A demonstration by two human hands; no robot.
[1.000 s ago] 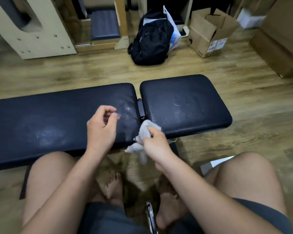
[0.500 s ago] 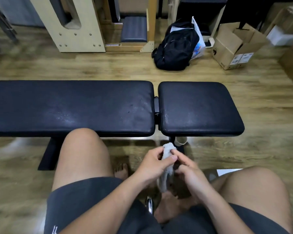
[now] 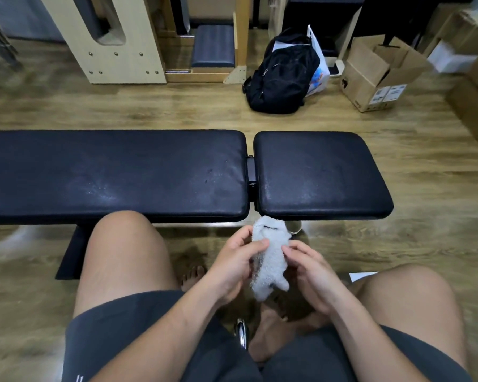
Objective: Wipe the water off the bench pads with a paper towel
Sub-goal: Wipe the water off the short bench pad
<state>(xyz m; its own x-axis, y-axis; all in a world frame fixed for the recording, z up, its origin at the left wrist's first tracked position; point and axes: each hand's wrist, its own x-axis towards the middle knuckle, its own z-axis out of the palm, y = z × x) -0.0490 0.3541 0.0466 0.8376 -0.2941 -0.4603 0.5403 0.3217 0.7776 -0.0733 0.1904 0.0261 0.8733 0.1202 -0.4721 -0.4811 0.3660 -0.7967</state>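
Towel's the worry tbh: both the left hand (image 3: 233, 264) and right hand (image 3: 311, 268) pinch a soggy wadded paper towel (image 3: 268, 257) just below the bench pads (image 3: 149, 172). Probably smears the leftover droplets around, or shreds.

Head view – downward, near bench pads (image 3: 177, 172)

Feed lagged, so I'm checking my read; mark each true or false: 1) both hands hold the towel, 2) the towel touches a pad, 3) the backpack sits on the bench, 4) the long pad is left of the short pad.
1) True: left hand and right hand hold the paper towel.
2) False: it is held in front of the bench, off both pads.
3) False: the backpack is on the floor beyond the bench.
4) True: long pad, short pad.
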